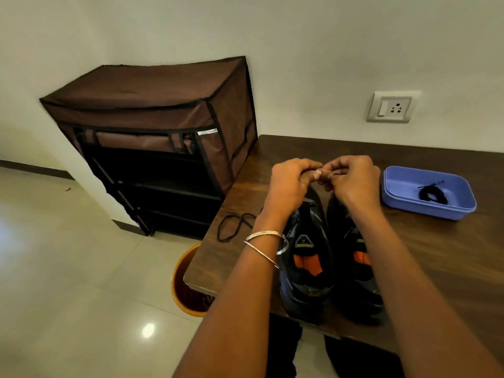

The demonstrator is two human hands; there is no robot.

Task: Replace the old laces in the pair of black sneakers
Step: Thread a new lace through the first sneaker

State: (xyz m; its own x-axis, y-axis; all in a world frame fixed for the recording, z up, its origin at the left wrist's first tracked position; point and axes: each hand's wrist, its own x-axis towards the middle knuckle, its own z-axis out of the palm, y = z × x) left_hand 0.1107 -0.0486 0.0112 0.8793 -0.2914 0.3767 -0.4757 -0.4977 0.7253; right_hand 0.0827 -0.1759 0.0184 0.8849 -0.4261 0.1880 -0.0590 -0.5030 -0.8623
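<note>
Black sneakers (332,257) stand side by side on the wooden surface (436,255), and above their toes the left hand (291,181) and right hand (351,175) meet, fingers curled in a tight grip; what they pinch is hidden. 1 loose lace (234,226) near the surface edge could slide into the bucket (185,290) below, and mixing it with the coiled lace (432,193) in the blue tray (403,203) would confuse old and new.

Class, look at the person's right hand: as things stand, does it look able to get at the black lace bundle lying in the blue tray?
Probably yes. The lace bundle lies uncovered in the open blue tray, just right of the right hand, with bare table between. The hand is busy at the fingertips with the left hand, so it must let go first.
</note>
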